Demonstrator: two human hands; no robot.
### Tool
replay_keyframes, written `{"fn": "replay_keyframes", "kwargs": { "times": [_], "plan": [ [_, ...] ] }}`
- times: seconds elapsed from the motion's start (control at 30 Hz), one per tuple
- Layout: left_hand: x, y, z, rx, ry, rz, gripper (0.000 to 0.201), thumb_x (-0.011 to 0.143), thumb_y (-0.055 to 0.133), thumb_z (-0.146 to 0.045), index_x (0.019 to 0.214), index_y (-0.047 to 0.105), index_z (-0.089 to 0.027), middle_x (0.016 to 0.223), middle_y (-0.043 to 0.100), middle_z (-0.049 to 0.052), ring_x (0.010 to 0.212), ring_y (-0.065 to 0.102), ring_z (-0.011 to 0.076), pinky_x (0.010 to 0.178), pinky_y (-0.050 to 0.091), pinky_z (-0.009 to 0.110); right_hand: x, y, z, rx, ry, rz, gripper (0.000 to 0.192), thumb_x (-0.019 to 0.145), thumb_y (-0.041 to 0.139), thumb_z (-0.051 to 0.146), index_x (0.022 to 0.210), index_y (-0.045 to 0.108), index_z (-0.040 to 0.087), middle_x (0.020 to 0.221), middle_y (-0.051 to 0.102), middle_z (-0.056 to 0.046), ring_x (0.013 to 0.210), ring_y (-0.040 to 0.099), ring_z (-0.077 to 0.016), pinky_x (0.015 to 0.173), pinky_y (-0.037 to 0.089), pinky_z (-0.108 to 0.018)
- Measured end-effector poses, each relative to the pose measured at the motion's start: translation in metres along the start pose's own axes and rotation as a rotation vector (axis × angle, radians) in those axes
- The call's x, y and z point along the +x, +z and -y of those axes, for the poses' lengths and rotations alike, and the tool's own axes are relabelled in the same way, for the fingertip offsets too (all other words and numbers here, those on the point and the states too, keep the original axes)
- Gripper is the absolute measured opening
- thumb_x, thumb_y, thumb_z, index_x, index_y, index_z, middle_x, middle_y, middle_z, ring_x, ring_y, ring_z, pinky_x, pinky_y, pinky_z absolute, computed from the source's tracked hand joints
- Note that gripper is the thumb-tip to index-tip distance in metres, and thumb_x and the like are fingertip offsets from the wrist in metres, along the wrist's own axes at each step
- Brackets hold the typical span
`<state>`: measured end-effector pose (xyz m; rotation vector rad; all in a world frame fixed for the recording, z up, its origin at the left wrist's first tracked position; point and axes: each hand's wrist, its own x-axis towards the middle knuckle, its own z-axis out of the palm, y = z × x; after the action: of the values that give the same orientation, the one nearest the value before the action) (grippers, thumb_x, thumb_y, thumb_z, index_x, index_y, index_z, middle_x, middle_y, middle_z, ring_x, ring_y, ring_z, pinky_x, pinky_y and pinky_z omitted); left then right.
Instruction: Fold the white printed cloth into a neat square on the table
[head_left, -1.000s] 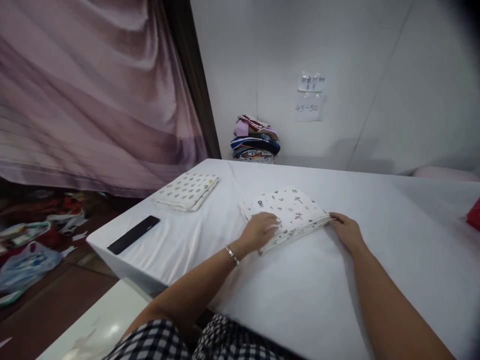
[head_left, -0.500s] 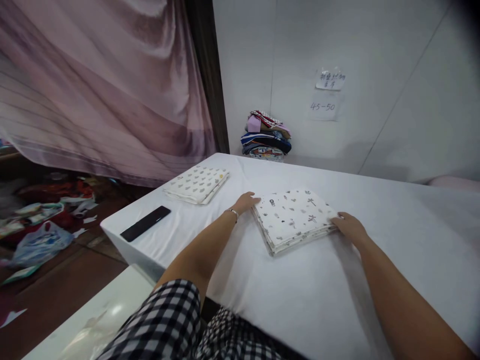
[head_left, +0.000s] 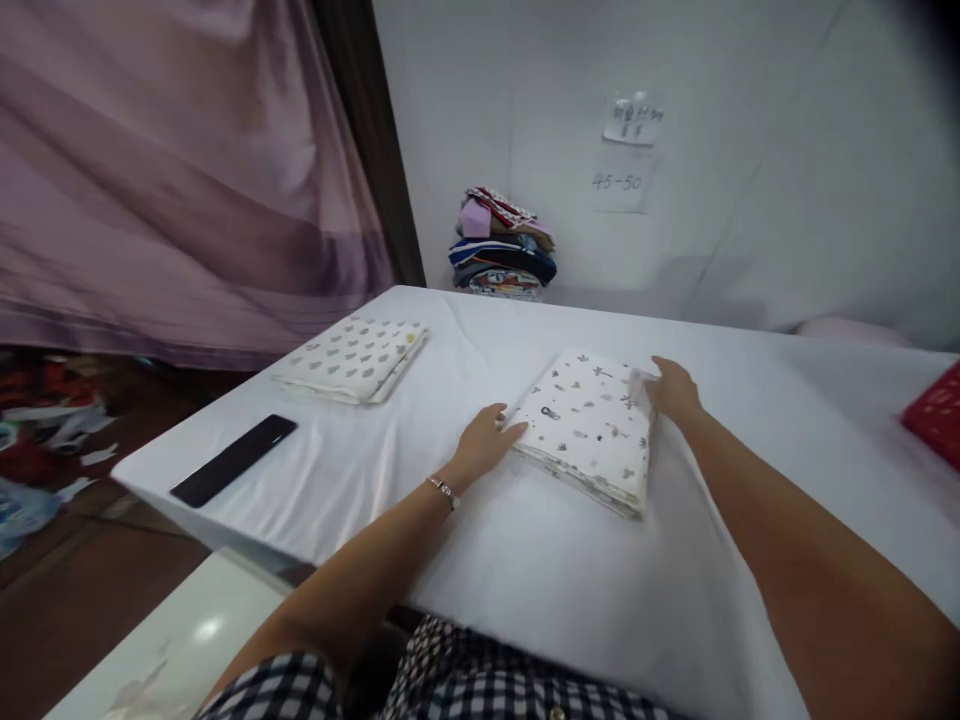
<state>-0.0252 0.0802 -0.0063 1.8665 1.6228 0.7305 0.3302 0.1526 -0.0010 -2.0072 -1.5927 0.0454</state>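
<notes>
A person is sitting at a surface (head_left: 525,560) covered with a white sheet, both bare arms reaching forward. Near the middle of it a folded white cloth (head_left: 589,425) printed with small dark figures is lying flat, turned at a slant. The left hand (head_left: 484,443) is resting palm down on the sheet at the cloth's near-left edge — fingers (head_left: 510,432) stretched out loosely and touching that edge, gripping nothing. A thin bracelet (head_left: 443,489) is sitting on the left wrist. The right hand (head_left: 673,390) is lying on the cloth's far-right corner, fingers relaxed and pressing down flat on the fabric rather than closing around it.

Further left, well apart from the hands, a second folded cloth (head_left: 352,358) with grey spots is lying near the surface's far-left side. A flat black phone (head_left: 234,473) is lying near the left edge. Against the white wall a stack of folded coloured fabrics (head_left: 501,256) is standing, and two paper notes (head_left: 626,150) are stuck above it — one reading "45-50". A mauve curtain (head_left: 172,170) is hanging on the left. A red item (head_left: 936,412) is showing at the far right edge.
</notes>
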Motion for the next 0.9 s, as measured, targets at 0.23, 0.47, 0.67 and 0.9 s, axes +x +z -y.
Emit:
{"fn": "replay_keyframes", "kwargs": {
  "times": [0.23, 0.47, 0.67, 0.9],
  "plan": [
    [-0.005, 0.004, -0.001, 0.041, 0.650, -0.142, 0.024, 0.082, 0.058, -0.032, 0.105, 0.059, -0.025, 0.111, 0.058, 0.004, 0.108, 0.050, 0.0189, 0.093, 0.040, 0.036, -0.114, -0.026, 0.065, 0.442, -0.284, 0.135, 0.022, 0.079, 0.049, 0.029, 0.089, 0.067, 0.022, 0.095, 0.069, -0.004, 0.086, 0.063, -0.0201, 0.071, 0.050, -0.032],
    [-0.009, 0.007, -0.010, 0.181, 0.783, -0.037, 0.017, 0.083, 0.056, -0.025, 0.099, 0.062, -0.025, 0.103, 0.061, 0.003, 0.101, 0.052, 0.0187, 0.089, 0.039, 0.038, -0.185, -0.041, 0.079, 0.184, -0.573, 0.102, 0.020, 0.088, 0.045, 0.023, 0.093, 0.064, 0.022, 0.096, 0.067, -0.006, 0.091, 0.058, -0.0198, 0.081, 0.045, -0.038],
    [-0.010, 0.009, -0.010, 0.243, 0.803, -0.007, 0.017, 0.086, 0.052, -0.025, 0.099, 0.063, -0.025, 0.100, 0.062, 0.003, 0.098, 0.053, 0.0187, 0.089, 0.037, 0.038, -0.196, -0.034, 0.073, 0.126, -0.574, 0.069, 0.021, 0.091, 0.042, 0.025, 0.096, 0.063, 0.021, 0.097, 0.065, -0.006, 0.092, 0.056, -0.0195, 0.081, 0.044, -0.038],
    [-0.010, 0.015, -0.010, 0.238, 0.794, -0.031, 0.021, 0.090, 0.044, -0.028, 0.093, 0.064, -0.023, 0.096, 0.063, 0.004, 0.095, 0.053, 0.0175, 0.088, 0.037, 0.037, -0.198, -0.027, 0.068, 0.166, -0.550, 0.008, 0.024, 0.091, 0.040, 0.023, 0.092, 0.064, 0.020, 0.093, 0.066, -0.007, 0.086, 0.057, -0.0203, 0.079, 0.045, -0.038]
  ]
}}
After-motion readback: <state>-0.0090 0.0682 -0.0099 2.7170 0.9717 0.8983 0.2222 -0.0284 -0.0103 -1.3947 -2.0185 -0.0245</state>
